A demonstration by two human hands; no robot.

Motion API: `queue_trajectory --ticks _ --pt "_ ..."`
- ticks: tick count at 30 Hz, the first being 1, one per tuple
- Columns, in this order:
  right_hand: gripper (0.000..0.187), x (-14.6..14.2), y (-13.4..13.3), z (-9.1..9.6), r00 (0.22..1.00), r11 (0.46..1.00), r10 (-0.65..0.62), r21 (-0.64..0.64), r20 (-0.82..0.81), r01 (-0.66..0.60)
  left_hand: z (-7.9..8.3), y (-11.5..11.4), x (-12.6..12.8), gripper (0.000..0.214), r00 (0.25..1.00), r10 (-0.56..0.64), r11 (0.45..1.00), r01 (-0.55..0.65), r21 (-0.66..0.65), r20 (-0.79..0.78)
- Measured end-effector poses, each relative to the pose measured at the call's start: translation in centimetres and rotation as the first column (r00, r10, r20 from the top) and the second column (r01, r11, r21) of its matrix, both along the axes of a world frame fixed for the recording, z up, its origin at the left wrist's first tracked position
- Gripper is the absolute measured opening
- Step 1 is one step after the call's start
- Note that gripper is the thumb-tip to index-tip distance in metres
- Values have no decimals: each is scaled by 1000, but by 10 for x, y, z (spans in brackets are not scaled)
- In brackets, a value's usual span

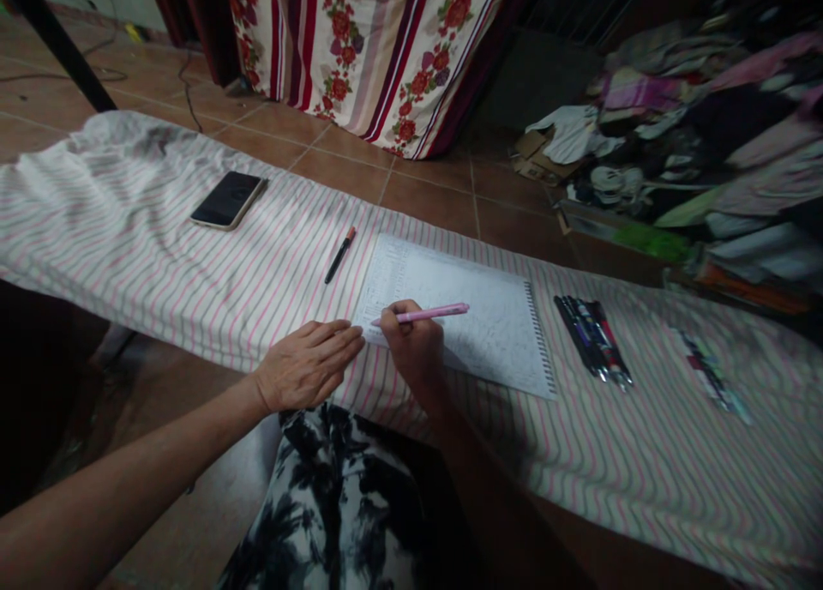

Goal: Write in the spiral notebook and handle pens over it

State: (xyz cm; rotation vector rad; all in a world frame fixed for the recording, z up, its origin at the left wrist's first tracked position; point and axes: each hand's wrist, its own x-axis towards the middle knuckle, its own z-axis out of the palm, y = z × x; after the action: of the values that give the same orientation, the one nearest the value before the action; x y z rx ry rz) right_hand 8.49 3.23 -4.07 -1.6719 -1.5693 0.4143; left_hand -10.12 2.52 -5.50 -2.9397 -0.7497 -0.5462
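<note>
A pink pen (437, 312) is gripped in my right hand (415, 350), its tip down at the left part of a spiral notebook (495, 324). Small handwriting runs along the notebook's left side, too fine to read; its wire binding faces right. My left hand (312, 363) lies flat with fingers stretched out, fingertips at the page's lower left corner, holding nothing. Beyond the left hand, a dark pen with an orange end (339, 255) rests on the striped cloth.
The pink-and-grey striped cloth (289, 255) covers the long table. A phone (228, 200) lies far left. Right of the notebook are a bundle of pens (592, 340) and a second, blurred group of pens (711, 376). Clothes (739, 135) are heaped on the floor behind, near a floral curtain (379, 50).
</note>
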Motion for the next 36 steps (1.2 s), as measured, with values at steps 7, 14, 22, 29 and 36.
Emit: queue_trajectory --ticks 7,14,22,29,36 --pt "19 0 1 1 997 999 -41 -31 -64 40 3 -1 2 41 1000 21 1000 -21 -21 10" --pt "21 0 1 2 999 999 -21 -26 -27 20 2 0 3 42 1000 27 1000 -27 -6 13" --pt "23 -2 1 -1 998 1000 -25 -11 66 26 2 -1 3 41 999 27 1000 -27 10 18" --pt "20 -2 3 -4 994 1000 -23 -8 108 24 3 -2 3 41 999 22 1000 -22 4 30" --pt "23 -1 3 -5 998 1000 -21 -5 65 22 2 -2 2 42 999 27 1000 -27 -3 30"
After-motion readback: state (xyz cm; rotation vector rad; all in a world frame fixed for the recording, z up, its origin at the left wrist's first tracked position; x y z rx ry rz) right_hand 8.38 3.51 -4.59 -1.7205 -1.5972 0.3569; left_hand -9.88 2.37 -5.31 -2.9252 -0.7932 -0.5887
